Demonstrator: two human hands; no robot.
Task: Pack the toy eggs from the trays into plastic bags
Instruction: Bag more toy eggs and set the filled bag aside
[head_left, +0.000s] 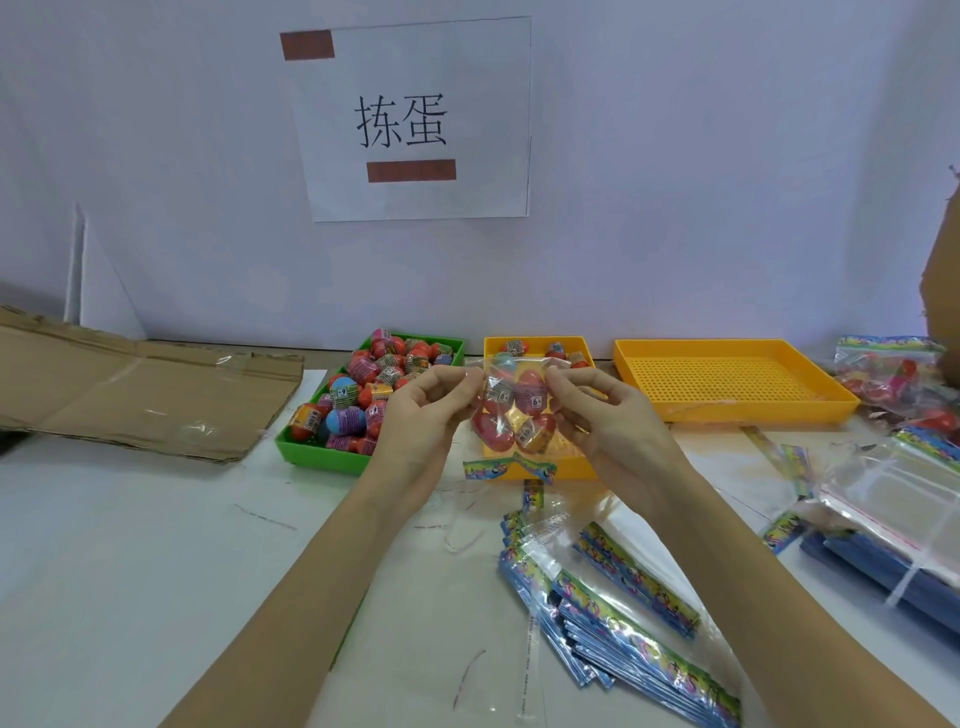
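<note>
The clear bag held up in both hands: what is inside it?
The clear bag holds toy eggs, mostly red with printed labels; about four show. Its printed header hangs at the bottom. The left hand and right hand pinch the top corners, hiding any contents there.

Paper sign (415, 119), two printed characters, fixed to the wall (701, 182) with brown tape, above and beyond the fingers. Flattened cardboard (135, 395), on the white table (130, 545), well left of the fingers. Brown cardboard edge (943, 270), far right.
</note>
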